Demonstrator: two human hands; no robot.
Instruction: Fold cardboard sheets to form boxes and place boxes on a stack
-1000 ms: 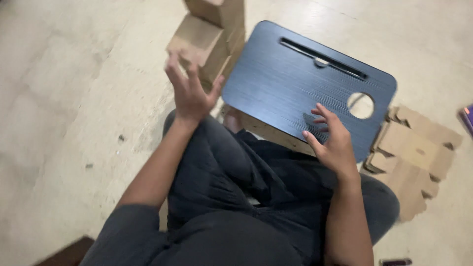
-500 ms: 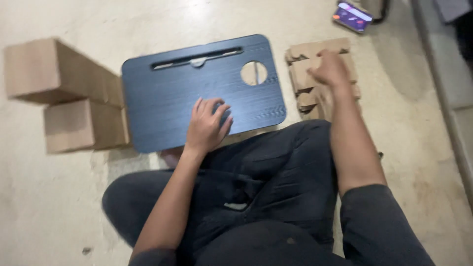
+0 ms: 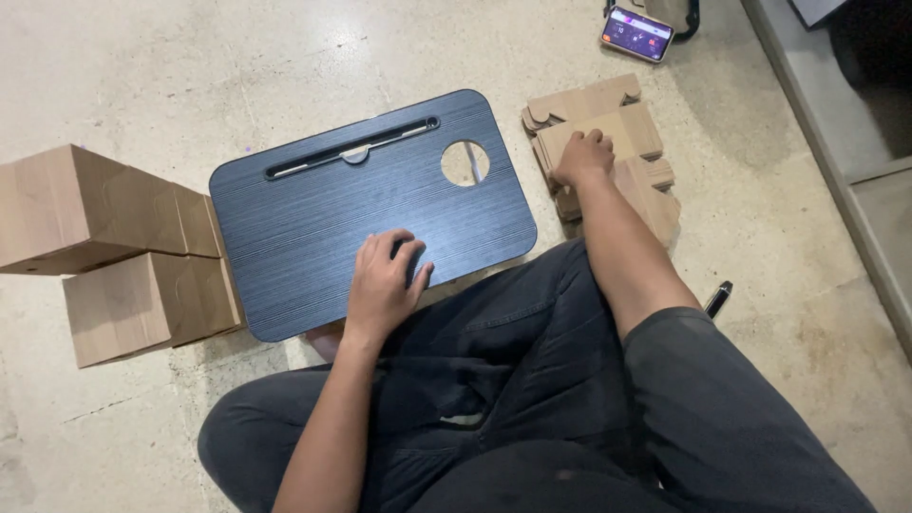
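Concrete floor point(image 3: 142, 66), pale and speckled, fills the head view; the person sits on it cross-legged in dark trousers.

Head view, now: a dark blue lap tray point(image 3: 370, 214) lies flat on the floor just ahead of the knees, with a long slot near its far edge and a round hole near its far right corner. Left hand point(image 3: 385, 285) rests palm-down on the tray's near edge, fingers spread and open, holding nothing. Right hand point(image 3: 583, 158) reaches to a stack of flat cardboard blanks point(image 3: 608, 133) just right of the tray; fingers curl over the top blank, but whether they grip it I cannot tell. Two folded boxes point(image 3: 104, 252) sit one behind the other off the tray's left edge, touching it or nearly so. A phone point(image 3: 636, 33) with a lit screen lies beyond the blanks. A small dark object point(image 3: 719, 298) lies beside the right thigh.

Change: a second ago the left hand was raised by the boxes and the right lay on the tray. Now the left steadies the tray and the right is on the blanks. Judgement: a fresh blank is being fetched for folding.
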